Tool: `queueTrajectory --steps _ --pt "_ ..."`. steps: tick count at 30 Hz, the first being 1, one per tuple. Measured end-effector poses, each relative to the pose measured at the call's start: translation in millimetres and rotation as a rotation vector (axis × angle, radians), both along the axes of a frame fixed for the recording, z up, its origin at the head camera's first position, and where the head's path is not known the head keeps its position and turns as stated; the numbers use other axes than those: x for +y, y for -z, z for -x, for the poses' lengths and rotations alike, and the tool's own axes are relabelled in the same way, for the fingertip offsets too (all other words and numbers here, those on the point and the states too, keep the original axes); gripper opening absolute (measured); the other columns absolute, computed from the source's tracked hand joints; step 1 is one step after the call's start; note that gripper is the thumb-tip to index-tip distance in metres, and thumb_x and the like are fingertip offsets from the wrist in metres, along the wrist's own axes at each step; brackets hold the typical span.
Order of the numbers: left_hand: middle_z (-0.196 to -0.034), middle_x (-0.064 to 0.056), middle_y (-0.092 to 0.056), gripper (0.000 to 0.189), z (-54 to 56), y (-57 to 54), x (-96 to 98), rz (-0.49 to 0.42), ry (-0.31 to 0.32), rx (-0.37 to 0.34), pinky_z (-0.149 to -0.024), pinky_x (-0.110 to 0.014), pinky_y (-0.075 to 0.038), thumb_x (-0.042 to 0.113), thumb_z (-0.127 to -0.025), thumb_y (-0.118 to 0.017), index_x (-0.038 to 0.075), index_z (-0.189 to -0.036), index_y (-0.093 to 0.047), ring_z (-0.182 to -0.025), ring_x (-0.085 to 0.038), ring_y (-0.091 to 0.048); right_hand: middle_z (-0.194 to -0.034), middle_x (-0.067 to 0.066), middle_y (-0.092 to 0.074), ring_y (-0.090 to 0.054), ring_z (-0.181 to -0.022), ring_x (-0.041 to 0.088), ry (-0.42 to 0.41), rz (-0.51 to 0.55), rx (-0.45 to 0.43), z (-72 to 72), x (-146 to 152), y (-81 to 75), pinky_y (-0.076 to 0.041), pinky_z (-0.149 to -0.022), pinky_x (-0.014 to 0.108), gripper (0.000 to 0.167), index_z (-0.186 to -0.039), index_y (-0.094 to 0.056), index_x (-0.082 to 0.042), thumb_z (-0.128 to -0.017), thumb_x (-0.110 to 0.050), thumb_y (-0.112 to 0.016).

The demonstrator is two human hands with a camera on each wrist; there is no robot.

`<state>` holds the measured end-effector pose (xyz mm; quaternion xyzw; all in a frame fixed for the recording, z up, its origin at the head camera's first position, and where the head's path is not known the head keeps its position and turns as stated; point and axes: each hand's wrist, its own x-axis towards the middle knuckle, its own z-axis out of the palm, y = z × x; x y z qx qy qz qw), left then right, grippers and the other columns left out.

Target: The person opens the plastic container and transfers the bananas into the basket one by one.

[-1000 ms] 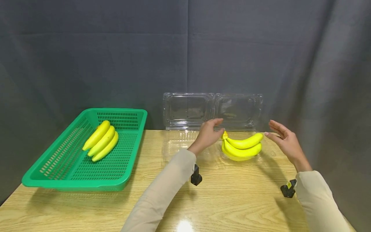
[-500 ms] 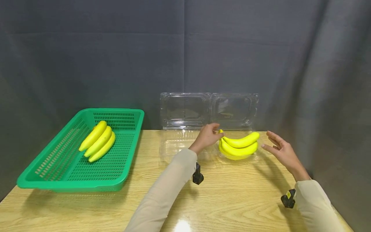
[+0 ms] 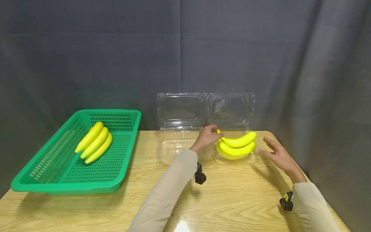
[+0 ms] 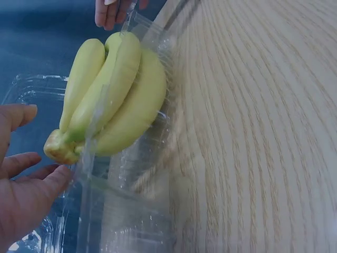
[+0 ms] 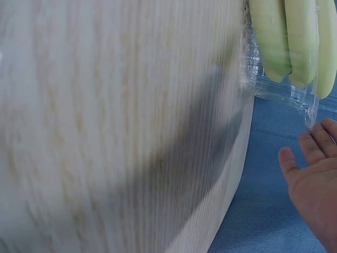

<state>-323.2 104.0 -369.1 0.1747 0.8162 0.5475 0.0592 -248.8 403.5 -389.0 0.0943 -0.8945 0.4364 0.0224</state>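
A bunch of yellow bananas (image 3: 236, 146) lies in the right half of a clear plastic clamshell container, its stem toward the left. My left hand (image 3: 206, 139) is at the stem end, thumb and fingers spread around the stem and the container's rim (image 4: 89, 153). In the left wrist view the thumb tip is right beside the stem; I cannot tell whether it touches. My right hand (image 3: 279, 158) is held off the other end with fingers extended, and the right wrist view puts its fingertips (image 5: 310, 138) close to the container's corner.
A green plastic basket (image 3: 123, 180) with another banana bunch (image 3: 94, 143) stands on the left of the wooden table (image 3: 232, 199). Two clear lids, a left lid (image 3: 182, 109) and a right lid (image 3: 230, 109), stand upright behind. A left clear tray (image 3: 174, 146) adjoins, with a grey curtain (image 3: 116, 58) beyond.
The head view has turned a little right, so everything sits further left. My left hand has dropped slightly by the stem, and my right hand has lowered beside the container. The bananas stay in place.
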Motion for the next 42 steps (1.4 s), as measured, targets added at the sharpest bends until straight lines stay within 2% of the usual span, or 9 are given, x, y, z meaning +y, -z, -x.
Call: queueTrajectory --steps 6,12,19,25,30,42 --pt "-0.140 -0.015 -0.048 0.054 -0.6 -2.2 2.6 0.045 -0.002 -0.005 -0.097 -0.040 -0.045 0.028 -0.096 -0.060 0.004 -0.142 -0.046 -0.127 -0.028 -0.047 -0.155 0.028 -0.012 -0.012 -0.139 0.051 -0.007 0.010 -0.022 0.5 -4.6 4.5 -0.019 -0.105 0.067 0.083 -0.153 -0.014 0.003 -0.095 -0.031 -0.064" --pt "-0.134 -0.017 -0.053 0.056 -0.5 -3.0 4.5 0.069 -0.014 -0.039 -0.092 -0.038 -0.048 0.029 -0.096 -0.061 0.001 -0.142 -0.045 -0.118 -0.029 -0.054 -0.153 0.033 -0.012 -0.014 -0.136 0.055 -0.006 -0.013 -0.056 -0.5 -6.4 10.9 -0.021 -0.103 0.068 0.085 -0.154 -0.013 0.001 -0.094 -0.033 -0.064" --pt "-0.130 -0.017 -0.056 0.052 -0.7 -1.2 3.9 0.017 -0.009 -0.067 -0.090 -0.036 -0.050 0.020 -0.094 -0.064 0.001 -0.140 -0.047 -0.118 -0.027 -0.055 -0.154 0.032 -0.011 -0.012 -0.136 0.057 0.021 -0.047 -0.101 -0.3 -4.9 14.0 -0.021 -0.102 0.070 0.091 -0.154 -0.012 0.000 -0.092 -0.039 -0.066" --pt "-0.119 -0.014 -0.060 0.054 2.6 2.0 4.7 -0.012 -0.014 -0.081 -0.084 -0.033 -0.052 0.016 -0.090 -0.071 -0.001 -0.137 -0.050 -0.108 -0.026 -0.059 -0.154 0.031 -0.011 -0.012 -0.136 0.057 0.024 -0.065 -0.101 0.0 -5.3 13.6 -0.022 -0.102 0.070 0.092 -0.154 -0.013 0.001 -0.091 -0.039 -0.067" --pt "-0.113 -0.012 -0.061 0.051 4.4 3.2 9.0 -0.016 -0.043 -0.070 -0.080 -0.030 -0.053 0.012 -0.086 -0.075 0.000 -0.132 -0.055 -0.102 -0.024 -0.060 -0.154 0.032 -0.013 -0.014 -0.135 0.057 0.026 -0.082 -0.083 0.8 -4.4 13.9 -0.023 -0.101 0.069 0.093 -0.153 -0.014 0.003 -0.091 -0.040 -0.067" --pt "-0.112 -0.011 -0.063 0.047 4.7 -0.5 15.1 0.029 -0.090 -0.019 -0.079 -0.028 -0.053 0.015 -0.086 -0.076 0.003 -0.128 -0.059 -0.102 -0.023 -0.060 -0.153 0.032 -0.016 -0.019 -0.133 0.059 0.020 -0.089 -0.070 3.4 -3.4 10.8 -0.027 -0.101 0.067 0.090 -0.152 -0.015 0.003 -0.091 -0.036 -0.068"
